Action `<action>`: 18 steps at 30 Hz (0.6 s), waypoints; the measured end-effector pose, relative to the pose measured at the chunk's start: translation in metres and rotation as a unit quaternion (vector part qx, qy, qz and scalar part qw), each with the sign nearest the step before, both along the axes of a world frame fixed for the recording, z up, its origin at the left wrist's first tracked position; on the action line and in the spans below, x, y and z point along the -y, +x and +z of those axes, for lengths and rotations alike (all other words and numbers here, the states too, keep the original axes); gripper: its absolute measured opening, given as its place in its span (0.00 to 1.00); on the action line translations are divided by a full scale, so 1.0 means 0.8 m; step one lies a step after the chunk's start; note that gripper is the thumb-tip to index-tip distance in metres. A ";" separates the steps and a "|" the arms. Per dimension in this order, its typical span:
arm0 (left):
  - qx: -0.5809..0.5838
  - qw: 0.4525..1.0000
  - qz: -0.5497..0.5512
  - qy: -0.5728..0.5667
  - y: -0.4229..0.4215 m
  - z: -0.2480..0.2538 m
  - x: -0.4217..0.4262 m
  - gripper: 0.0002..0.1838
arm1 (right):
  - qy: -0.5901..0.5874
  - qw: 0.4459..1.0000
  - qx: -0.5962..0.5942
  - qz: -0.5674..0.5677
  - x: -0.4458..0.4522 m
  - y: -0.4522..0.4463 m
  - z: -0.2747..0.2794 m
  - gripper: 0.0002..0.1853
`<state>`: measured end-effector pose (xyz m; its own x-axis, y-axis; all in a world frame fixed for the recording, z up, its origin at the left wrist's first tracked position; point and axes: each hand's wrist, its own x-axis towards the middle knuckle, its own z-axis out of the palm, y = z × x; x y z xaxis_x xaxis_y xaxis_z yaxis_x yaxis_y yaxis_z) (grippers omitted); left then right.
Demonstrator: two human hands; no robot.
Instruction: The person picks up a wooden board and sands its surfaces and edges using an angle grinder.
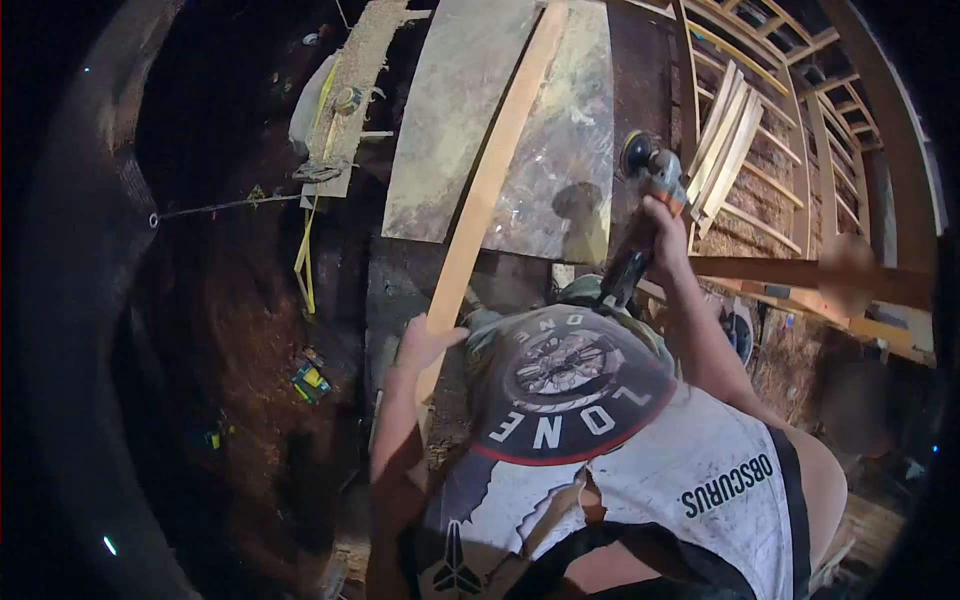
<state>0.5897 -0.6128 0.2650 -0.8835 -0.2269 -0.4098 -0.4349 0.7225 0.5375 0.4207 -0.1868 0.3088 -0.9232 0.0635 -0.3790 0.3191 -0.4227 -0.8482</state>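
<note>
Torn shirt (715, 425) nearest. Left hand (421, 345): grip clamped on long board (500, 155). Right hand (666, 238): grip closed round power tool (664, 180).

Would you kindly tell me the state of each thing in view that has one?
Left grip: closed on the wooden plank
Right grip: closed around the power tool
Wooden plank: slanting across the board
Power tool: held, disc clear of the plank; running or not, cannot tell
Board: stained
Tank top: torn, smudged
Wood strips: loosely stacked, ends uneven
Yellow strap: loose, bent
</note>
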 end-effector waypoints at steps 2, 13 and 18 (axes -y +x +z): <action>0.135 0.977 -0.063 0.154 0.011 0.003 0.027 0.25 | 0.078 0.997 0.016 -0.001 -0.022 -0.009 0.012 0.12; 0.075 0.962 -0.259 0.042 0.126 -0.071 0.096 0.19 | 0.343 0.925 -0.013 0.162 -0.005 0.020 0.075 0.27; 0.101 0.992 -0.075 -0.011 0.096 0.005 0.120 0.20 | 0.336 0.899 -0.003 0.282 0.040 0.032 0.043 0.32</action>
<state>0.6667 -0.7090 0.2694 -0.8081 -0.1099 -0.5787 -0.4194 0.7972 0.4341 0.4467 -0.2190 0.3429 -0.8826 -0.2021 -0.4245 0.3159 0.4137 -0.8539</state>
